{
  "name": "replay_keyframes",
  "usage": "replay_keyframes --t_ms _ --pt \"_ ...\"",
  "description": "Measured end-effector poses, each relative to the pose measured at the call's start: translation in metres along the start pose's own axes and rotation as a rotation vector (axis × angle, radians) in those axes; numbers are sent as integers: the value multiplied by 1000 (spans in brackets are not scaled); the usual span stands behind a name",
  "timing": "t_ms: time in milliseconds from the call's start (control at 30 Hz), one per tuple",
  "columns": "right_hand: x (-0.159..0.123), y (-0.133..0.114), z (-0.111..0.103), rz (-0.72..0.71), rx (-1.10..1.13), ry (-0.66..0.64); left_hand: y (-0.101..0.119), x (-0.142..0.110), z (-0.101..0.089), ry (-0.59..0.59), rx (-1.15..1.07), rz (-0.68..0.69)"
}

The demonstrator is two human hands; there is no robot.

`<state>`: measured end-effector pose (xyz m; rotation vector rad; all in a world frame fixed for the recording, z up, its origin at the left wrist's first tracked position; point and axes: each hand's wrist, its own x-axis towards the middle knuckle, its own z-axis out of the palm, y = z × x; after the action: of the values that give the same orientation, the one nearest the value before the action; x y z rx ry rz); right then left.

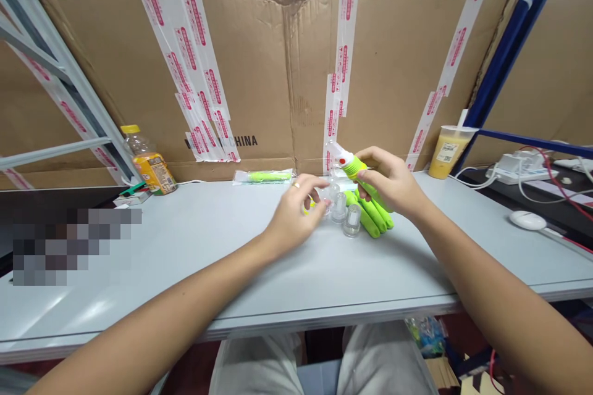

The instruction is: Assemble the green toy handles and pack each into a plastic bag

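**Bare forearms, one ring, pale trousers**

The left forearm (157, 302) and right forearm (486, 278) are bare; the left hand (294, 216) wears a thin gold-coloured ring (295, 184) (a plain-looking band); loose pale grey trousers (382, 358) cover the legs.

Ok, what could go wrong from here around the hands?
The small clear containers stand upright close by the left hand, so a slip could tip them, and they might roll. The green spray head in the right hand is held just above the loose green pieces; if it dropped, it could scatter them.
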<state>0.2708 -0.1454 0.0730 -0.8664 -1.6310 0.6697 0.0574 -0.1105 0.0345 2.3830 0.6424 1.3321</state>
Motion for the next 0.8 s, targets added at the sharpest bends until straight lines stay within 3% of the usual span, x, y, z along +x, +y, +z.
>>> replay_keyframes --t_ms 133,367,633,700,800 --pt "5 0 -3 63 98 40 11 -7 19 -286 271 219" --pt "10 12 -5 119 245 28 15 -7 29 -418 486 226" --pt "12 5 -10 312 560 -52 8 -7 32 -446 347 165" --pt "12 6 -9 286 582 -51 7 -7 28 -378 270 150" --pt "10 7 -6 273 583 -69 6 -4 15 -158 143 95"
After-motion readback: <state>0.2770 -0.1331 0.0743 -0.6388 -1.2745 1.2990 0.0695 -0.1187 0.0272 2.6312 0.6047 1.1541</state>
